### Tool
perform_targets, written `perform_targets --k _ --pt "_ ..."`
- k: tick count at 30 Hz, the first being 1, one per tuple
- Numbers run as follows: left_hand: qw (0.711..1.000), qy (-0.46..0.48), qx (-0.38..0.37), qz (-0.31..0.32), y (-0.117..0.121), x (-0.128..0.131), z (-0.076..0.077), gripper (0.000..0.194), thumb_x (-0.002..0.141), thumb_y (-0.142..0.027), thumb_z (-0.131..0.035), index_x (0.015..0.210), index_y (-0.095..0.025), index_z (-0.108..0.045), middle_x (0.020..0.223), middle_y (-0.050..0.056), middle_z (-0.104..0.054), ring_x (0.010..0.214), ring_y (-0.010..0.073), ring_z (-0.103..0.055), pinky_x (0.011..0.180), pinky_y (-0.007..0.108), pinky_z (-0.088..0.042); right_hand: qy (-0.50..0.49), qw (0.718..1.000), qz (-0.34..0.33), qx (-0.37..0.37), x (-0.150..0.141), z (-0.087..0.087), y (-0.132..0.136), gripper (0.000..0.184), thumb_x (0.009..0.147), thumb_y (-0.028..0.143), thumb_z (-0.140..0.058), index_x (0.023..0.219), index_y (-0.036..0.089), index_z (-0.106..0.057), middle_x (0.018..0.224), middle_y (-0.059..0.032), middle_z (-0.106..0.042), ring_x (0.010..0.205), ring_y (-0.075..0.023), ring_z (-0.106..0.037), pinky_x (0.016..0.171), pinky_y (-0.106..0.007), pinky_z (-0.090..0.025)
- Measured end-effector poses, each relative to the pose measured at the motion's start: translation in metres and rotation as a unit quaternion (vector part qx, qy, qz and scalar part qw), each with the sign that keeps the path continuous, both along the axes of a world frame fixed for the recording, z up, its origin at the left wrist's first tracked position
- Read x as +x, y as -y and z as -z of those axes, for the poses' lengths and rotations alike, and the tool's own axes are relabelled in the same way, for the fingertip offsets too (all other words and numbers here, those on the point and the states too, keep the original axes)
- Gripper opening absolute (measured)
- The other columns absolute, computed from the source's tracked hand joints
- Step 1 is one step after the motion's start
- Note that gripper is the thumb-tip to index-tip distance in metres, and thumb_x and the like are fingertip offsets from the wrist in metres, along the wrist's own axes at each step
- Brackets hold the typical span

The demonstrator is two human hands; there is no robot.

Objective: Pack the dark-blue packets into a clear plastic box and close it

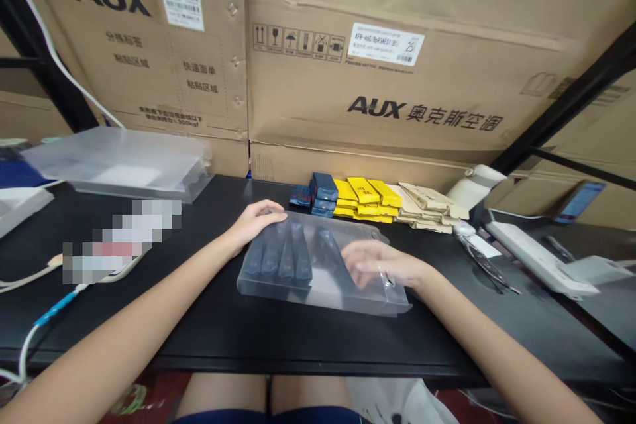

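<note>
A translucent plastic case [322, 298] lies on the black desk in front of me, its opening toward the right. Inside it several slim dark blue packets [285, 255] stand side by side at the left, and another dark blue packet [332, 252] leans farther right. My left hand [261, 217] grips the case's upper left corner with its fingers curled over the edge. Through the opening, my right hand [370, 262] reaches into the case, close to the leaning packet. Its fingers show blurred behind the plastic, so whether they pinch that packet is unclear.
Behind the case sit stacked dark blue packets [324, 189], yellow packets [365, 199] and beige packets [427, 205]. A white bottle [474, 189], glasses [484, 265] and a white power strip [541, 258] lie right. Another translucent case [124, 156] is left. Cardboard boxes [397, 86] wall the back.
</note>
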State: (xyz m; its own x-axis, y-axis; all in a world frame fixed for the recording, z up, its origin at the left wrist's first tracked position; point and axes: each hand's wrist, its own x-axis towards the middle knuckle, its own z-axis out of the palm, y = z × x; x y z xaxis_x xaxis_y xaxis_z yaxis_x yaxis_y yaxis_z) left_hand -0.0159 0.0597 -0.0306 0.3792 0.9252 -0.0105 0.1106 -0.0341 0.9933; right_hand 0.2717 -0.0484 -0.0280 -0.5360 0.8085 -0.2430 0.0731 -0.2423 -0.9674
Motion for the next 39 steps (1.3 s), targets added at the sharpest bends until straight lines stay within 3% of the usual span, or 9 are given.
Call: perform_targets --k 9,28,33,39 --pt "1.0 -0.011 0.023 0.013 0.01 0.011 -0.001 0.032 0.062 -0.043 -0.072 0.082 -0.018 -0.066 0.077 0.001 -0.065 0.077 0.0184 -0.059 0.074 0.029 -0.042 -0.004 0.998 -0.056 -0.037 -0.009 -0.009 0.005 0.038 0.081 0.031 -0.071 0.114 0.017 -0.058 0.1 -0.0104 -0.07 0.088 -0.0193 -0.07 0.071 -0.03 -0.057" --pt "0.999 -0.021 0.039 0.02 0.014 0.014 -0.002 0.028 0.066 -0.042 -0.07 0.08 -0.019 -0.066 0.079 0.001 -0.065 0.083 0.0202 -0.059 0.079 0.03 -0.042 -0.039 0.997 -0.061 -0.035 -0.014 -0.006 0.007 0.042 0.084 0.032 -0.068 0.121 0.019 -0.054 0.11 -0.0121 -0.067 0.095 -0.0211 -0.069 0.076 -0.031 -0.055" --pt "0.999 -0.016 0.039 0.024 0.014 0.014 0.0 0.032 0.067 -0.047 -0.069 0.081 -0.019 -0.066 0.079 0.001 -0.065 0.08 0.019 -0.059 0.076 0.029 -0.042 -0.037 0.997 -0.058 -0.036 -0.015 -0.007 0.007 0.042 0.084 0.033 -0.068 0.12 0.019 -0.055 0.109 -0.0115 -0.068 0.095 -0.0202 -0.069 0.078 -0.031 -0.054" --pt "0.998 0.009 0.051 0.043 0.015 0.015 0.003 0.04 0.078 -0.058 -0.056 0.08 -0.019 -0.066 0.077 -0.001 -0.063 0.077 0.0167 -0.059 0.074 0.026 -0.042 -0.036 0.997 -0.058 -0.036 -0.015 -0.006 0.008 0.04 0.083 0.029 -0.069 0.12 0.02 -0.057 0.112 -0.011 -0.068 0.093 -0.0194 -0.069 0.077 -0.031 -0.054"
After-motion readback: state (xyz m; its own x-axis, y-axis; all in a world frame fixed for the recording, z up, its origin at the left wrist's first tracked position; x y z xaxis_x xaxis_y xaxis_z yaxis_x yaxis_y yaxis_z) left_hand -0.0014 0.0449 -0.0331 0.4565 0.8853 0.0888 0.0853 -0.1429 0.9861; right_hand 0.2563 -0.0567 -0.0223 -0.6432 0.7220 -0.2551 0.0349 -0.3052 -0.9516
